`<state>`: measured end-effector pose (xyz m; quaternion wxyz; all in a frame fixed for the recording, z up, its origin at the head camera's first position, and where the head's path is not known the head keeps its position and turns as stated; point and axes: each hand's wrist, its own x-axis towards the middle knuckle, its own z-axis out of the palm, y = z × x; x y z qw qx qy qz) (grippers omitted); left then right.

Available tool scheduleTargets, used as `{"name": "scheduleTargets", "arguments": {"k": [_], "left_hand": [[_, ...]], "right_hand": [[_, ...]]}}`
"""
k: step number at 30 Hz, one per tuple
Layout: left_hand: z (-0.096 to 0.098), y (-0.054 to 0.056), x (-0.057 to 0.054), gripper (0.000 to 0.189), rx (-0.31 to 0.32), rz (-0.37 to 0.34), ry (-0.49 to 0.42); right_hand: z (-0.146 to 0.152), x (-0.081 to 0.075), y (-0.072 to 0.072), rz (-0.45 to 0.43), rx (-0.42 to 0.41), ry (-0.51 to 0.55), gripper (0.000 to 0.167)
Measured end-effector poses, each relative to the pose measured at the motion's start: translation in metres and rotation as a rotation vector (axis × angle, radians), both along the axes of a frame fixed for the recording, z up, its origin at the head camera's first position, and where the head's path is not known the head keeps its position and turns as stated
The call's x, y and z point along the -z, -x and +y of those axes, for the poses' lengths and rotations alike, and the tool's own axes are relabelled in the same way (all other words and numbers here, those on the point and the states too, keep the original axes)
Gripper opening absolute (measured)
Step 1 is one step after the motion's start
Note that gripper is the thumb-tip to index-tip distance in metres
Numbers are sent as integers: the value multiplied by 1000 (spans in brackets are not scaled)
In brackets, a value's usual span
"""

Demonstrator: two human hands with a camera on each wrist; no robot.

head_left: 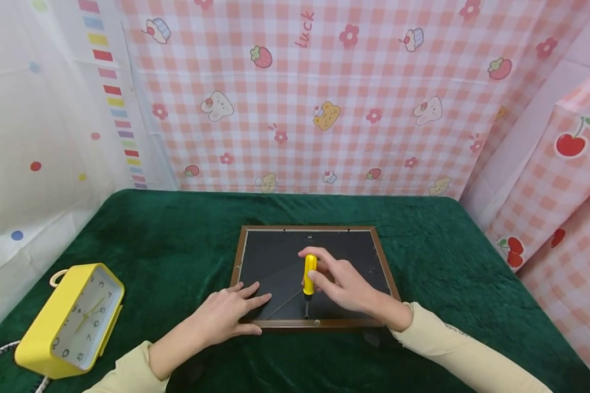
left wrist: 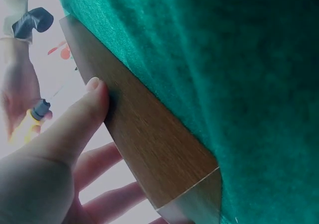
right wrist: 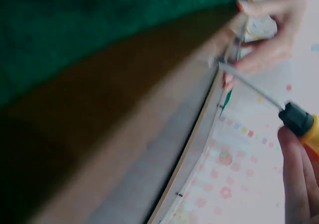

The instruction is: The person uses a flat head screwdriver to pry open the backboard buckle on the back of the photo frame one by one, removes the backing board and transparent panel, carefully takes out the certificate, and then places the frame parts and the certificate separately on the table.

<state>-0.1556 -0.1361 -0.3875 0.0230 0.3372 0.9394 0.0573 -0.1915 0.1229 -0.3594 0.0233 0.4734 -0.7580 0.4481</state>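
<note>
A picture frame point(head_left: 280, 262) with a brown wooden border lies back up, its black backing board showing. My right hand point(head_left: 341, 281) grips a yellow-handled screwdriver point(head_left: 310, 275) upright, its tip down by the near border. In the right wrist view, the screwdriver's shaft point(right wrist: 254, 87) reaches toward the frame's edge. My left hand point(head_left: 231, 308) rests on the near left corner, fingers spread over the backing. Its thumb point(left wrist: 82, 117) lies along the outer side of the wooden border point(left wrist: 144, 129). A thin cord point(head_left: 284, 305) crosses the backing between the hands.
A yellow alarm clock point(head_left: 54, 322) with a striped cord stands to the left of my left arm. Dark green cloth point(head_left: 177, 234) covers the table. Pink checked curtains point(head_left: 295, 147) hang behind and at the right, with a pale dotted curtain point(head_left: 44, 136) at the left.
</note>
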Motion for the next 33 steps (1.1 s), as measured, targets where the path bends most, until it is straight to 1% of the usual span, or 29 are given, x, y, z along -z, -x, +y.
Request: {"name": "scheduleTargets", "arguments": {"k": [2,5,7,9,11,15,16,17,18,19,21,23,26,30,33], "left_hand": [[-1,-1,0,61,4,6,-6],[-1,-1,0,61,5,10,-10],[-1,-1,0,61,7,11,-11],[-1,0,1,62,12,21,-12],[0,0,1,61,11,25,-9],[0,-1,0,62,-2,17,2],[0,-1,0,62,-4,12,4],[0,-1,0,62,-6,12,4],[0,-1,0,62,-6,13,3],[0,-1,-1,62,-6,12,3],[0,-1,-2,61,-6,10,-3],[0,-2,-2,61,-2,13,-11],[0,-2,-2,60,1,4,-18],[0,-2,0,60,-1,1,-13],[0,-2,1,61,-4,1,-8]], "right_hand": [[2,7,-3,88,15,-3,40],[3,12,-9,182,26,3,37],[4,13,-10,209,25,16,36],[5,13,-9,178,39,30,36],[6,12,-3,71,59,40,37],[4,3,11,-266,91,43,38],[4,0,14,-343,95,30,38],[3,-3,17,-402,97,14,38],[1,-5,19,-447,94,-5,38],[-1,-7,22,-472,92,-30,38],[-5,-9,25,-501,86,-67,38],[-9,-12,26,-487,86,-89,38],[-14,-16,19,-416,95,-104,38],[-15,-18,4,-250,118,-68,39],[-13,-10,-4,-114,124,-11,40]]}}
